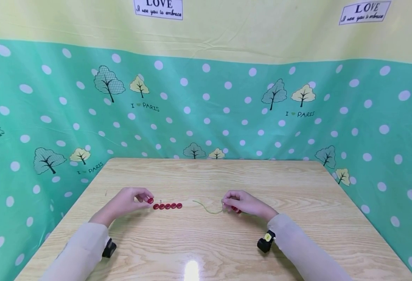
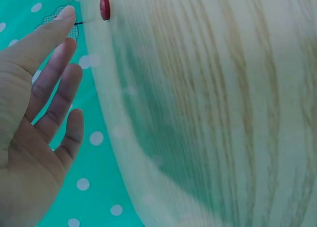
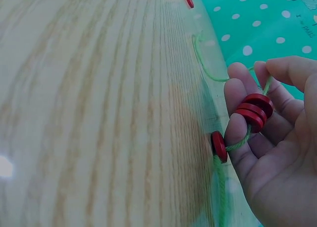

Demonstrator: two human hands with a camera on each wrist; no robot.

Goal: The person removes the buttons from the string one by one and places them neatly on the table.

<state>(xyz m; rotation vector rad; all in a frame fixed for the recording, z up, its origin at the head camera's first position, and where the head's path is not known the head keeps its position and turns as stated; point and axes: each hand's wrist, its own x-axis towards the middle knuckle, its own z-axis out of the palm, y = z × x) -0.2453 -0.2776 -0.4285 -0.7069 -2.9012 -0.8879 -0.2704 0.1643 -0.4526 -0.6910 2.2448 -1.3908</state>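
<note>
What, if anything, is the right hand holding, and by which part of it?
The right hand holds a green string, pinched in the fingers close beside the bunched red buttons threaded on it.

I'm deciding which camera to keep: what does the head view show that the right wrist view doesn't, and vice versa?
Only the head view shows the left hand pinching a button, the sleeves and the whole row of five buttons.

Only the right wrist view shows the cord running through a stack of buttons, with another button strung just apart.

Both share the right hand, cord, red buttons, table and dotted cloth.
</note>
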